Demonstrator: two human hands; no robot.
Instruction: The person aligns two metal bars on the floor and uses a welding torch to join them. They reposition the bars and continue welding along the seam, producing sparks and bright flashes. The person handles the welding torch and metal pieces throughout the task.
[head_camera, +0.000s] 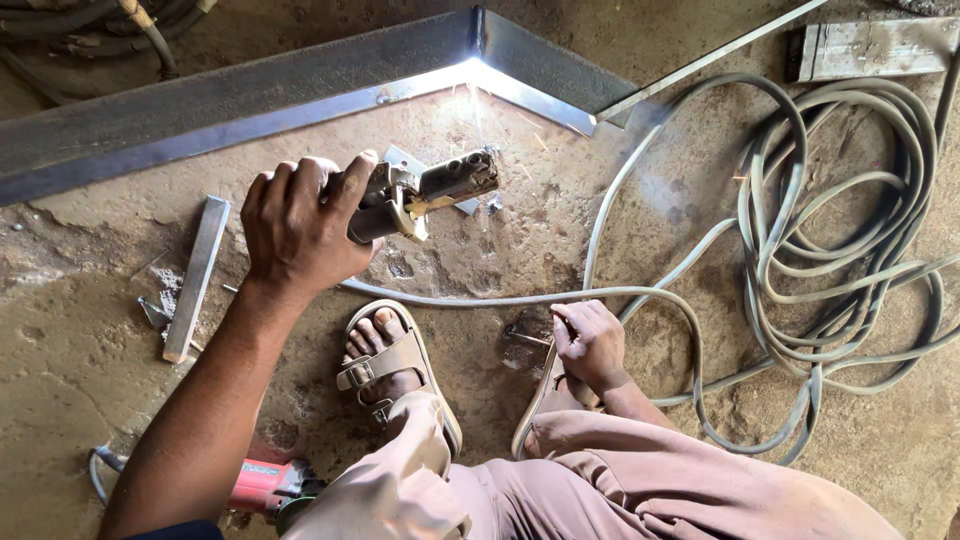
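No packages, labels or signs in view. Left hand (295, 225): fingers curled tight round the handle of a welding clamp (425, 195), arm stretched forward, clamp tip held just short of the corner where two steel bars (300, 95) meet; bright glare and sparks there. Right hand (590, 345): resting low by the right sandal, fingers bent, tips pinching a small metal piece (525, 335) on the dirt floor (80, 340). Grey cable (840, 240) coiled at right. Flat steel strip (195, 280) at left. Red grinder (270, 488) beside the left knee.
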